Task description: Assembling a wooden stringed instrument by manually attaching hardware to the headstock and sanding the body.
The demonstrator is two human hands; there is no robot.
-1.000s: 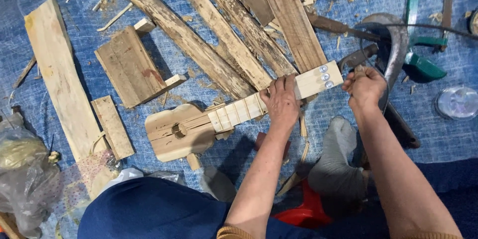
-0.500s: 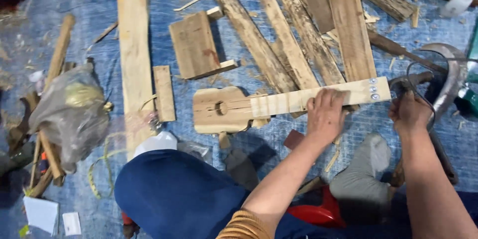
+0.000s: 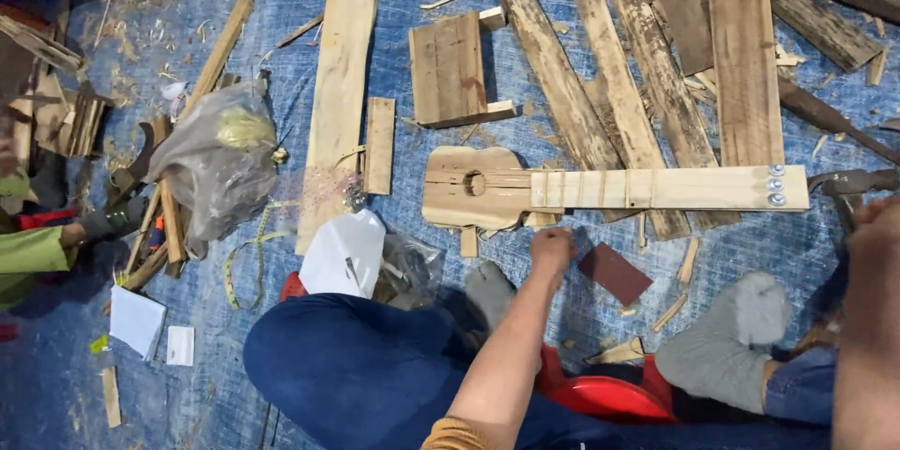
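Wooden guitar-shaped workpiece (image 3: 525,192) lies flat on the blue tarpaulin (image 3: 281,0), at the centre of the head view, its rounded body with a sound hole pointing to 9 o'clock and its long pale neck to 3 o'clock. Three metal pegs sit at the neck's far end.

Left hand (image 3: 550,248) is closed into a loose fist just at 6 o'clock of the neck joint, clear of the wood; whether it grips anything cannot be told. Half a second ago this hand rested on the neck; it has since lifted off and drawn back toward the body. A dark red rectangular block (image 3: 614,274) lies just at 3 o'clock of the fist.

Right hand (image 3: 867,253) sits at the frame's 3 o'clock edge, largely cut off and blurred; its grip cannot be told. A hammer head (image 3: 848,183) shows just at 12 o'clock of it, near the neck's pegged end.

Weathered planks (image 3: 609,84) fan out at 12 o'clock of the workpiece, and a short slatted board (image 3: 450,70) lies at 11 o'clock. A long pale plank (image 3: 342,84) runs at 10 o'clock. A clear plastic bag (image 3: 220,164) rests at 9 o'clock. The view has shifted since the earlier frame, the workpiece now nearer the centre.
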